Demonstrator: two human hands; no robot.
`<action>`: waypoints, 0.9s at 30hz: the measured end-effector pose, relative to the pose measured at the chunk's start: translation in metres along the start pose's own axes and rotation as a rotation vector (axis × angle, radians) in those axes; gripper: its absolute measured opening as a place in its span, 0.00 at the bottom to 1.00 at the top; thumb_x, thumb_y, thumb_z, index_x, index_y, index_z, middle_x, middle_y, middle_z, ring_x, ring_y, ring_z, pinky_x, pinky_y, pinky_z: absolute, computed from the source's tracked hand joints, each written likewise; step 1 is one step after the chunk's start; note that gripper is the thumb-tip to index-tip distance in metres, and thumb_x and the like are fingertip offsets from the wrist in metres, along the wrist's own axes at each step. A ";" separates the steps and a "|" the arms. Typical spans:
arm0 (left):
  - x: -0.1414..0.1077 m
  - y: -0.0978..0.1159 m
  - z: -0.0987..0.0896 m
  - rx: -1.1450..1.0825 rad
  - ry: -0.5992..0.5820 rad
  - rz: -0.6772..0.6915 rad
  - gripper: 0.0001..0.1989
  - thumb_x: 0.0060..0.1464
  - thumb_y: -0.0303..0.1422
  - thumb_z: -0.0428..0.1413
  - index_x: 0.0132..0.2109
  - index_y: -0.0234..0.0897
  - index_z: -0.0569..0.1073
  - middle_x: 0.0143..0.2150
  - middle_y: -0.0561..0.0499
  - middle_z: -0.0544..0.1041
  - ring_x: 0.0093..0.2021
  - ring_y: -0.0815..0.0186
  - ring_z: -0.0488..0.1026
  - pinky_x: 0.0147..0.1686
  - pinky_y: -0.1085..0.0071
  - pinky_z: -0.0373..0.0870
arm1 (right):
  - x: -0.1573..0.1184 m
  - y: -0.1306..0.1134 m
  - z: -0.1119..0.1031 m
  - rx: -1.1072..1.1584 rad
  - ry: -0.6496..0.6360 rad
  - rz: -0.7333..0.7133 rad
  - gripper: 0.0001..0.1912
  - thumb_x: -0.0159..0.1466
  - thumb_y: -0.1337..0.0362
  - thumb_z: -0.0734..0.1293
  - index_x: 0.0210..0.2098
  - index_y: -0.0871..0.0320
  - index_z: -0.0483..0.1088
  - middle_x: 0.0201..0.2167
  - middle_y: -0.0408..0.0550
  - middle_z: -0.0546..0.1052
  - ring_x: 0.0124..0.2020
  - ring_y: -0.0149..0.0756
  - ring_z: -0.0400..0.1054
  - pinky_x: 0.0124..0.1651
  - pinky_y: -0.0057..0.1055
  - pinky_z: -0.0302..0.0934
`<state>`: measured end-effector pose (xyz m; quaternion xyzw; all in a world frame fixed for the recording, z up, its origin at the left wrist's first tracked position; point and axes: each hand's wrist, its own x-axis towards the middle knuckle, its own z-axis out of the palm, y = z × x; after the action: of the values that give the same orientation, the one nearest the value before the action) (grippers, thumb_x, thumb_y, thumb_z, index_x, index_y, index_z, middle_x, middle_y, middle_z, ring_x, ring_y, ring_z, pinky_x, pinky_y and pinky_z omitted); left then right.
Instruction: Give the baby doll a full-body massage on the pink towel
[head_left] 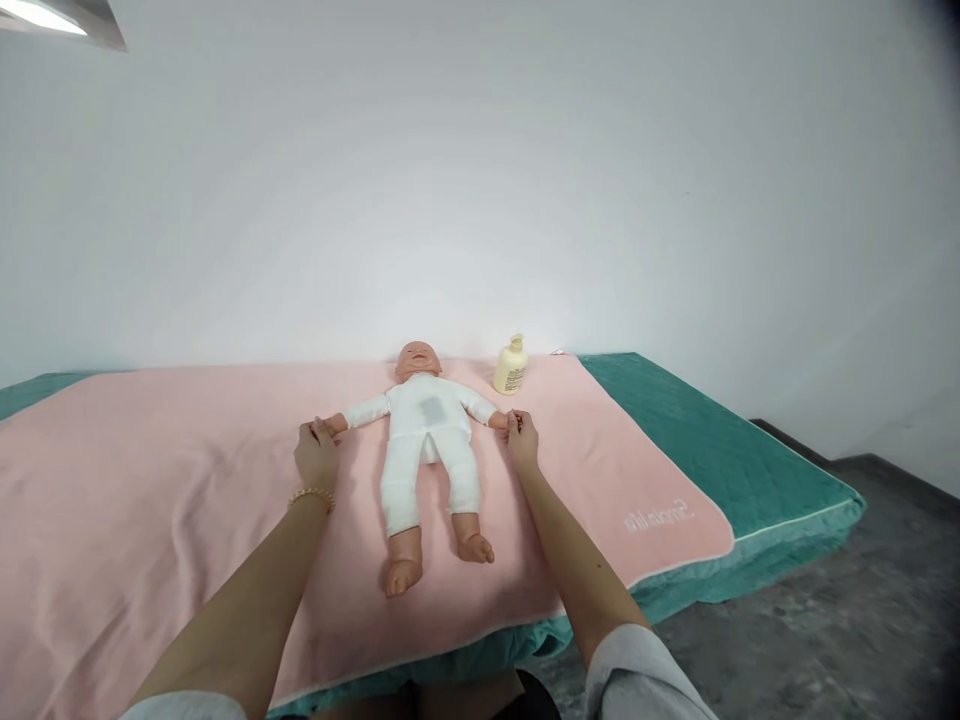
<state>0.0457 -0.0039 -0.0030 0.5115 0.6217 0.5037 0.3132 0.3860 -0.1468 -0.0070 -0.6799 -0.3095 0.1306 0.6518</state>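
A baby doll [431, 415] with a white cloth body lies on its back, head toward the wall and bare feet toward me. Its arms are stretched out to both sides. My left hand [316, 452] is closed around the doll's hand on the left. On the other side, my right hand [521, 440] pinches the doll's other hand between its fingers. Just beyond my right hand stands a pale yellow pump bottle [511, 367], upright, with small dark print on its front.
A pink blanket [247, 480] with some wrinkles at the left lies under the doll. It covers most of a green-covered mattress [697, 440], whose edge shows at the right and front. A white wall [480, 180] rises behind. Grey floor [780, 640] lies at the right.
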 end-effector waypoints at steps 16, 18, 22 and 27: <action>-0.004 0.006 -0.008 0.018 -0.120 0.106 0.15 0.64 0.40 0.58 0.49 0.33 0.75 0.46 0.46 0.77 0.45 0.60 0.76 0.47 0.57 0.75 | 0.001 -0.001 0.001 0.113 -0.075 0.004 0.22 0.56 0.46 0.74 0.32 0.58 0.68 0.26 0.41 0.74 0.23 0.29 0.65 0.27 0.28 0.61; -0.004 0.006 -0.008 0.006 -0.122 0.097 0.15 0.65 0.41 0.58 0.48 0.33 0.75 0.45 0.46 0.77 0.44 0.61 0.76 0.47 0.57 0.75 | 0.000 -0.001 0.002 0.118 -0.059 0.000 0.21 0.60 0.47 0.72 0.33 0.59 0.69 0.26 0.40 0.73 0.22 0.28 0.65 0.27 0.28 0.61; -0.005 0.003 -0.007 -0.040 -0.133 0.102 0.15 0.67 0.42 0.54 0.48 0.33 0.76 0.46 0.46 0.78 0.46 0.60 0.76 0.49 0.56 0.74 | -0.002 -0.002 0.001 0.117 -0.021 -0.003 0.19 0.63 0.48 0.70 0.37 0.59 0.71 0.27 0.41 0.75 0.23 0.29 0.67 0.30 0.30 0.63; -0.002 0.001 -0.005 -0.104 -0.126 0.112 0.15 0.66 0.41 0.55 0.49 0.33 0.75 0.51 0.44 0.77 0.52 0.57 0.75 0.54 0.52 0.71 | 0.002 -0.001 -0.001 0.127 -0.024 -0.012 0.20 0.60 0.48 0.70 0.40 0.59 0.73 0.36 0.49 0.80 0.31 0.35 0.73 0.36 0.34 0.68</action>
<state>0.0420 -0.0073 -0.0009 0.5591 0.5441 0.5190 0.3492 0.3875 -0.1462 -0.0056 -0.6336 -0.3125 0.1543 0.6907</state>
